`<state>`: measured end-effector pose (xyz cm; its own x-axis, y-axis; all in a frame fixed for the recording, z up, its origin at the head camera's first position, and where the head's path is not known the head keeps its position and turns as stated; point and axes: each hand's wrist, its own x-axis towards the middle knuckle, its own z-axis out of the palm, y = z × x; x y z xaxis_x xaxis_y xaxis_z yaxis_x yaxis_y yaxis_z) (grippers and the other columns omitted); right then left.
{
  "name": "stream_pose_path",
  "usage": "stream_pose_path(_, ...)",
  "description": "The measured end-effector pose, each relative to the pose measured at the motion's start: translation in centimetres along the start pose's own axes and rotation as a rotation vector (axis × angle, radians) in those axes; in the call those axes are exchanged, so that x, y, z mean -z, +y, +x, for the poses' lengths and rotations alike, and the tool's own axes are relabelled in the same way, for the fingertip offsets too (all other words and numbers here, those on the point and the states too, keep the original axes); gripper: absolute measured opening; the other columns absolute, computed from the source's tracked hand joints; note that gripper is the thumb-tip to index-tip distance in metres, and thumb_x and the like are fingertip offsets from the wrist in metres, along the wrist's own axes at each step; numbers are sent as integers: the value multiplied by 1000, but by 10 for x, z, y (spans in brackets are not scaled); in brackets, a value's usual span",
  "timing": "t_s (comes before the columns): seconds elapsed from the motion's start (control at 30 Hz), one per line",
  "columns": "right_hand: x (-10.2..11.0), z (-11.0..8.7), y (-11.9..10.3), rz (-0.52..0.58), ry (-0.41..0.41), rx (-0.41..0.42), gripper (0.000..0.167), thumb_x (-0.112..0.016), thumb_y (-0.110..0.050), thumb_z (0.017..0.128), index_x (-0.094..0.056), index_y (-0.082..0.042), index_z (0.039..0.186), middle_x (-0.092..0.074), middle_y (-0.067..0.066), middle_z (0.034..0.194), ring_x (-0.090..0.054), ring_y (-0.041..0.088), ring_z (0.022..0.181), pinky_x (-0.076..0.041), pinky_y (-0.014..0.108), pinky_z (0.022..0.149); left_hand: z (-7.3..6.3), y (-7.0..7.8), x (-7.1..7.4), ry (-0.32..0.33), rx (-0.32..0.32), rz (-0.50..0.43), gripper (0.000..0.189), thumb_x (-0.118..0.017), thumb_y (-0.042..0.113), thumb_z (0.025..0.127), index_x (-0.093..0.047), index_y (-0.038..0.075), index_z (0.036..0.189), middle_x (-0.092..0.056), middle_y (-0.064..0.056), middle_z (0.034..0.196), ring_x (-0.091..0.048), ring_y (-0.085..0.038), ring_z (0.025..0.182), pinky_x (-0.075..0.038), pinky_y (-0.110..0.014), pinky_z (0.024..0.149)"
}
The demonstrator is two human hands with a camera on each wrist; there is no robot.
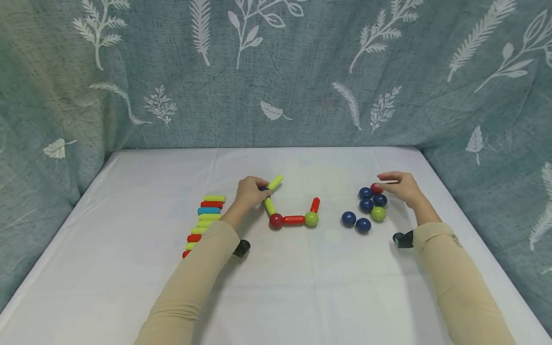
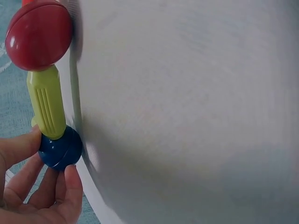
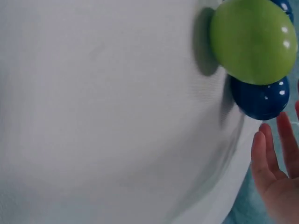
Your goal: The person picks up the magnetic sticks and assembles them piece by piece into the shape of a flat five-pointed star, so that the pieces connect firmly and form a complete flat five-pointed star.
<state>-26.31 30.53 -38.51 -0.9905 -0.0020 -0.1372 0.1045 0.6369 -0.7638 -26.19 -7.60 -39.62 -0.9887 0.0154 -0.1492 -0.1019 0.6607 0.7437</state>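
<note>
My left hand (image 1: 248,195) pinches a dark blue ball (image 2: 60,148) between thumb and fingertips. A yellow-green rod (image 1: 276,182) juts from that ball away from me, and another yellow-green rod (image 2: 48,100) joins it to a red ball (image 1: 276,221). From there a red rod (image 1: 294,220) runs to a green ball (image 1: 311,219), which carries a second red rod (image 1: 315,205). At the right, my right hand (image 1: 401,187) is over a cluster of balls, fingers extended, thumb and fingertips at a loose red ball (image 1: 376,188). Below it in the right wrist view are a green ball (image 3: 254,42) and a blue ball (image 3: 261,100).
Several loose rods in yellow-green, red and blue (image 1: 209,211) lie in a column at the left, partly behind the left forearm. Two blue balls (image 1: 363,225) sit nearer the middle. A patterned curtain (image 1: 276,96) borders the white-covered table (image 1: 319,297).
</note>
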Motion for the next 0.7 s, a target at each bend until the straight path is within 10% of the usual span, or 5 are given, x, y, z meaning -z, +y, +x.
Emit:
stream_pose_path(0.33, 0, 0, 8, 53, -135, -87, 52, -56, -17, 91, -37, 8, 133, -37, 30, 133, -41, 38, 119, -40, 40, 96, 0, 1, -1, 7, -3, 8, 28, -65, 13, 85, -64, 2, 111, -61, -13, 112, -54, -24, 106, -46, -33, 88)
stream_pose_path(0.7, 3, 5, -1, 20, -64, -69, 51, -56, -20, 91, -41, 8, 130, -44, 30, 127, -47, 32, 112, -47, 17, 79, -1, -1, -2, 17, -23, -8, 28, -64, 12, 85, -64, 1, 111, -61, -13, 112, -54, -25, 107, -46, -33, 88)
